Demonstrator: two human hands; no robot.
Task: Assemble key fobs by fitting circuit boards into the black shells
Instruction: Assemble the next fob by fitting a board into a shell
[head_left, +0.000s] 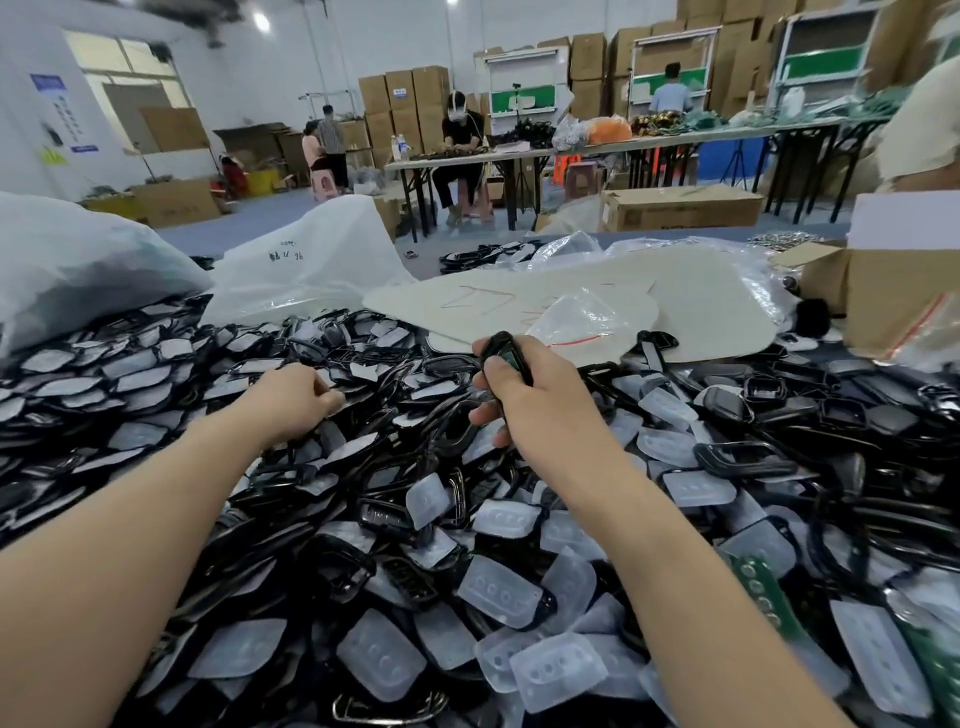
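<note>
My right hand (524, 397) grips a black key fob shell (503, 349) above the pile, thumb on its near face. My left hand (296, 400) reaches down into the heap of black shells and translucent button pads (363, 467); its fingers are curled among the parts and their tips are hidden, so I cannot tell whether they hold one. Green circuit boards (761, 592) lie at the lower right of the heap. A translucent pad (498, 584) lies in front between my forearms.
White plastic bags (306, 260) and a cream card sheet (519, 301) lie behind the heap. A cardboard box (904, 301) stands at the right. A small clear zip bag (582, 317) lies just beyond my right hand. People work at tables in the background.
</note>
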